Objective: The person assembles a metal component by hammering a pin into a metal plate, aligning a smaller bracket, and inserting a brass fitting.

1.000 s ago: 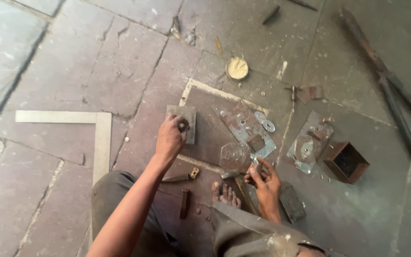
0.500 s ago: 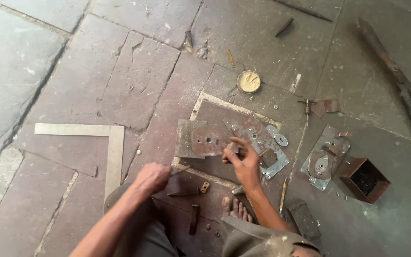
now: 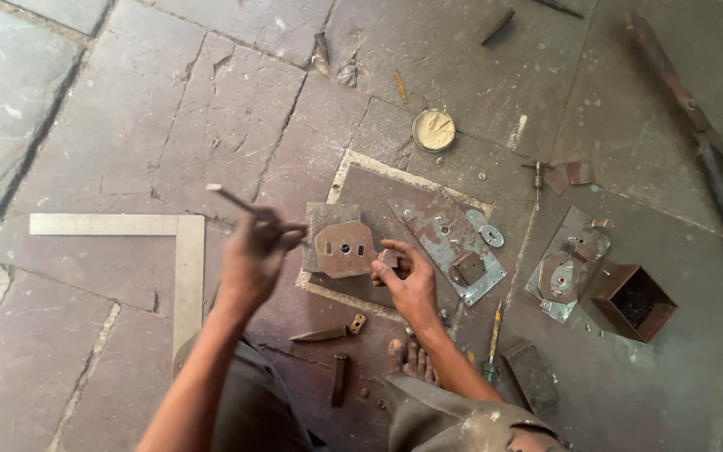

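On the stone floor (image 3: 110,125), the left hand (image 3: 253,255) pinches a thin metal rod (image 3: 232,197) while the right hand (image 3: 407,280) pinches a small block (image 3: 388,259) just right of the rusty octagonal plate (image 3: 345,249).

A thin metal rod (image 3: 236,200) slants up to the left, raised above the stone floor. A rusty octagonal plate (image 3: 345,249) with two small slots lies flat on a grey block. A small dark metal piece (image 3: 388,259) sits just right of it.

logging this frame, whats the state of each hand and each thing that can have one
left hand: raised, grip shut on a thin rod
right hand: fingertips pinching a small metal piece beside the plate
octagonal metal plate: flat on a block
round tin: open
rusty box: open, dark inside
steel square: flat on the floor
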